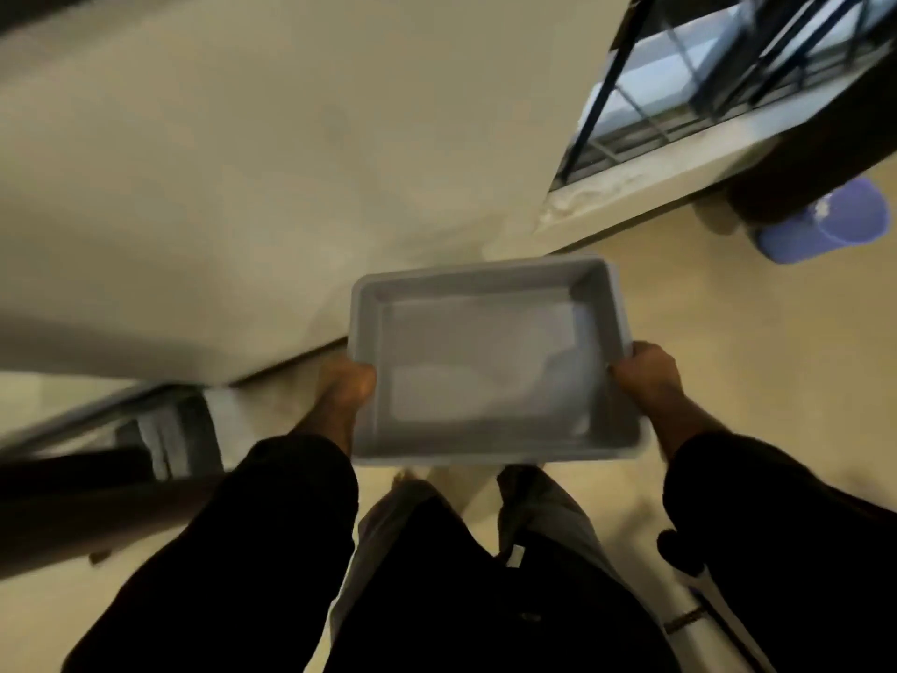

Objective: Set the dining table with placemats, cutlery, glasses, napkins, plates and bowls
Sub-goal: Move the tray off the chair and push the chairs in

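The left hand (345,386) has its fingers (361,381) curled over the left rim of a grey tray (369,429), gripping it, with the dark sleeve running back toward the body. Out beyond those fingers, to the left, a pale wall (194,162) comes close, and a dark rail or furniture edge (73,468) runs just below and outside the wrist; too blurred to say what it is.

Between the two sets of fingers the tray sits roughly level, held in the air in front of the waist. Something pale lies flat in its bottom, possibly folded napkins or cloth (485,361), but the blur keeps me from being sure.

The right hand (645,376) wraps the right rim, fingers folded over the edge, holding firm. Past those fingers is open tan floor (704,332), then a window sill (631,187) and a blue bucket (825,225) well apart.

I'd judge this a carrying step. Keeping both grips even and the tray flat should stop the contents sliding; the freer room is on the right, so drifting away from the left wall looks safest.
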